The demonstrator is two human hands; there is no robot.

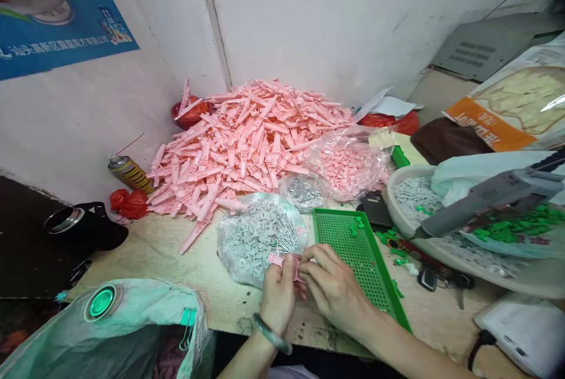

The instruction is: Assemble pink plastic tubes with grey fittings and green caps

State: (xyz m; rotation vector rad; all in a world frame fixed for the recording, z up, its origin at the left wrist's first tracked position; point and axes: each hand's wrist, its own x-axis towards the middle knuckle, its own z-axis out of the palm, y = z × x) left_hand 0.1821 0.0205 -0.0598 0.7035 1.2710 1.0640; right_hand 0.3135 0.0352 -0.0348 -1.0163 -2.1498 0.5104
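A pink plastic part [277, 259] is held near the table's front edge by my left hand [279, 293], thumb and fingers closed around it. My right hand [333, 285] is closed too, its fingertips pinching at the right end of the same part. Whether a smaller piece sits between those fingertips is hidden. Just beyond my hands lies a clear plastic bag [229, 243] with small grey plastic pieces [253, 238] and metal pins [282, 232] on it. A green perforated tray [353, 249] stands right of it, partly behind my right hand, with a few green pieces.
A big heap of similar pink parts [247, 149] fills the back. Bags of small pink pieces [348, 167] and metal bits [304, 189] lie before it. At right are a basin [399, 208], an electric screwdriver [489, 199] and keys [459, 282]. A lined bag [145, 296] hangs front left.
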